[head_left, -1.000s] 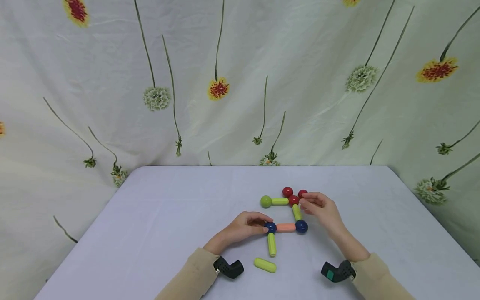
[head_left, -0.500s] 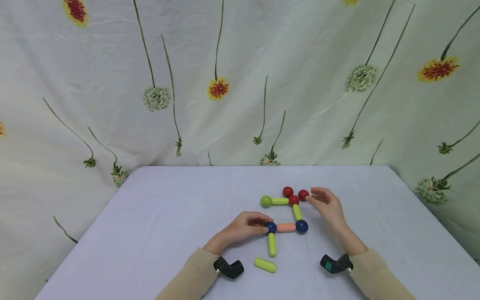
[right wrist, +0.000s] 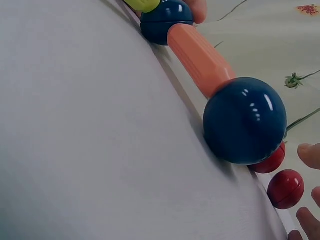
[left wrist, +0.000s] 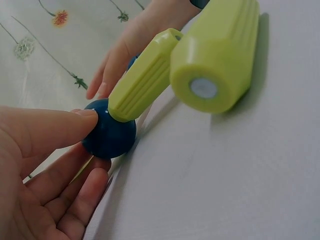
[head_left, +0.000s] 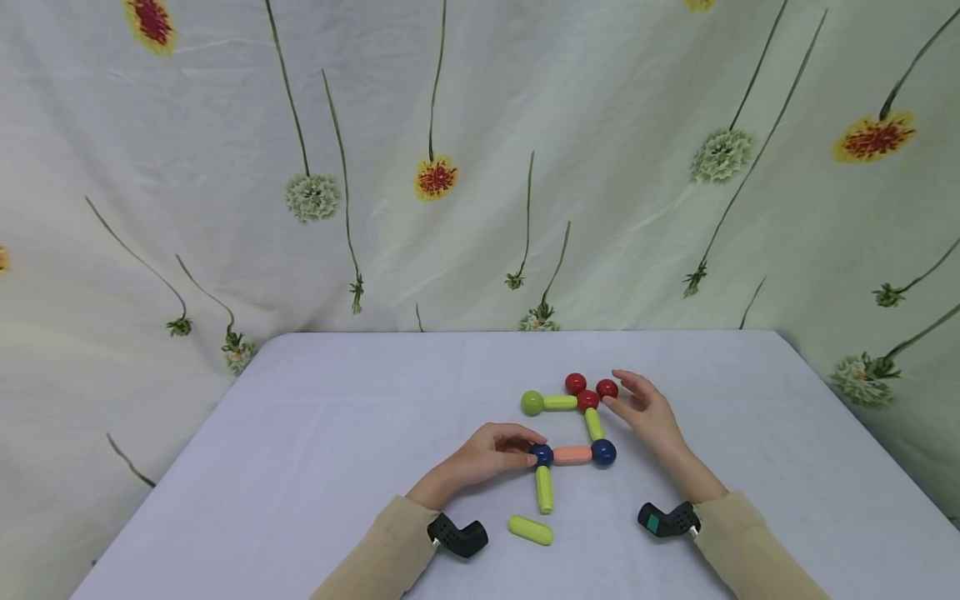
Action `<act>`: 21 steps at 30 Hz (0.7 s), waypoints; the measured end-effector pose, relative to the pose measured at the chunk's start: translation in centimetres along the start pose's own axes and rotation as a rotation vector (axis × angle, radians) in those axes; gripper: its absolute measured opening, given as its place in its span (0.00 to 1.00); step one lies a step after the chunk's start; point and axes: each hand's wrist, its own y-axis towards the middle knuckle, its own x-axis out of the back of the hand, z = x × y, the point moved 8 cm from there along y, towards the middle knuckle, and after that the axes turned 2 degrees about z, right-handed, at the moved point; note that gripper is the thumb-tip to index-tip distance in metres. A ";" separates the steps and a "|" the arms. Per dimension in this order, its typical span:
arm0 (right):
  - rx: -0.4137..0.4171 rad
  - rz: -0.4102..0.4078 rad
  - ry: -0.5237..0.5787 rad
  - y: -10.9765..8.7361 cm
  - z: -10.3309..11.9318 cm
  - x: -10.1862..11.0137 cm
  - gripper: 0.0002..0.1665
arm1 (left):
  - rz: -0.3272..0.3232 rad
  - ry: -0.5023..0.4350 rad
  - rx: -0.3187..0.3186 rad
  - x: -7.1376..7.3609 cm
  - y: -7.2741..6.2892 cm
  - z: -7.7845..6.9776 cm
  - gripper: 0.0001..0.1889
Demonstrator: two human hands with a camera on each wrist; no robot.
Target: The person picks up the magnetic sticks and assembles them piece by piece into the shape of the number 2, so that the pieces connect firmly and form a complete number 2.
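My left hand [head_left: 487, 454] pinches a blue ball [left wrist: 111, 131] between thumb and fingers. From that ball a lime magnetic rod [head_left: 543, 490] points toward me and an orange rod [right wrist: 200, 60] runs right to a second blue ball [right wrist: 245, 120]. Another lime rod [head_left: 594, 424] leads from there to a red ball [head_left: 587, 402]. A further lime rod [head_left: 560, 403] ends in a green ball [head_left: 532, 403]. My right hand [head_left: 651, 417] has its fingers spread around a loose-looking red ball [right wrist: 286, 189], with a gap showing between them in the right wrist view.
Another red ball [head_left: 575, 383] sits just behind the red joint ball. A loose lime rod [head_left: 530, 530] lies on the white-covered table [head_left: 337, 467], nearer to me. A flower-printed cloth [head_left: 480, 250] hangs behind the table.
My right hand draws back from the right-hand red ball, then moves in around it again with fingers spread. The left hand and the joined pieces stay put.
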 end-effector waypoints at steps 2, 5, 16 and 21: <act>0.023 0.021 -0.009 0.1 0.0 -0.2 0.34 | 0.000 -0.001 -0.001 0.0 0.0 0.0 0.13; 0.040 0.041 -0.024 0.1 -0.1 -0.5 0.34 | 0.001 0.000 -0.002 0.0 0.0 0.0 0.13; 0.029 0.117 -0.041 0.2 -0.2 -1.0 0.33 | 0.004 0.003 -0.025 -0.1 0.1 0.0 0.13; 0.011 0.145 -0.043 0.3 -0.5 -1.2 0.31 | 0.006 -0.001 -0.023 -0.1 0.0 -0.1 0.13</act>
